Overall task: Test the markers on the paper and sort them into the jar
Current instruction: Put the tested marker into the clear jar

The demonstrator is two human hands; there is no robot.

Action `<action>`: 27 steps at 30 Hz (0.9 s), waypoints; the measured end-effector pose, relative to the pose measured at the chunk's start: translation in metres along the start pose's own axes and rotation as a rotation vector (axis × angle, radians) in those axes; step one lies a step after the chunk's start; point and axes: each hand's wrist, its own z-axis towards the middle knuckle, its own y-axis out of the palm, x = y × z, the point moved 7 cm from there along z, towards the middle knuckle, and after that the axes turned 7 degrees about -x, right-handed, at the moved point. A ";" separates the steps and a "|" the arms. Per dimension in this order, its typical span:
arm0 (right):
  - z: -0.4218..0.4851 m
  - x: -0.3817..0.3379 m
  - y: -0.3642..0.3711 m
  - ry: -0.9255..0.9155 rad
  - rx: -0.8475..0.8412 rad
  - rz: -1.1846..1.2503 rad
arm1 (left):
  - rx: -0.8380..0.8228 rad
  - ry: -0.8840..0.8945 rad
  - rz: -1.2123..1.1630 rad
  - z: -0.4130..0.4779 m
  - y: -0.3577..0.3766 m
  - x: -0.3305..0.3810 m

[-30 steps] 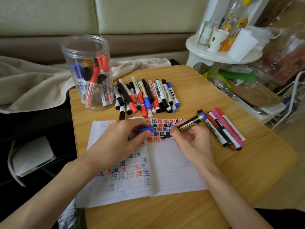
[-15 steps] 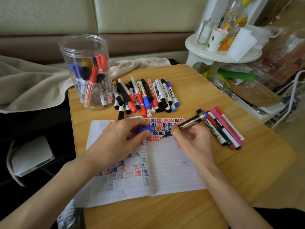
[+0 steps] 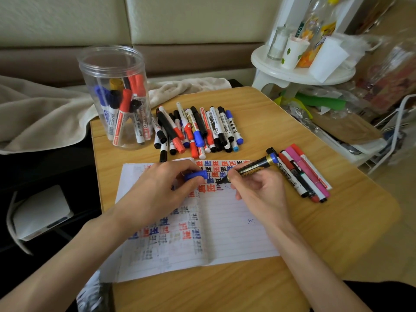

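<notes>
Nearest me was the paper, flat on the wood table, w/ rows of red, blue & black test marks on it. My left hand lay on the paper & pinched a blue cap between thumb & fingers, closed on just that. My right hand was curled round the black & gold marker, held like a pen, its dark tip down on the paper just under the top rows. A few short dark lines sat right by the tip. So I think I was in the testing step: seeing if this one made a good line.

Just right of that hand lay a small bunch of side markers, red, pink & black, touching each other. Farther back was the big pile of markers, prob not tested yet. Behind it on the left stood the jar, open on top, w/ some markers leaning inside. A soft blanket lay past the table edge, & a white stand w/ cups & bottles was far off on the right.

Next I'd need to lift the tip, bring cap & marker together & push the cap on straight. Then, if the ink was good, reach over the pile to the jar & drop it in w/o bumping anything.
</notes>
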 end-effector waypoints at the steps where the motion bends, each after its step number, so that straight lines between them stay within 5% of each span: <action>1: 0.000 0.000 0.000 -0.004 -0.002 -0.005 | 0.000 -0.001 0.001 0.000 0.000 0.000; 27: 0.000 0.002 0.000 0.008 0.016 -0.056 | 0.021 -0.005 -0.006 0.000 -0.001 -0.001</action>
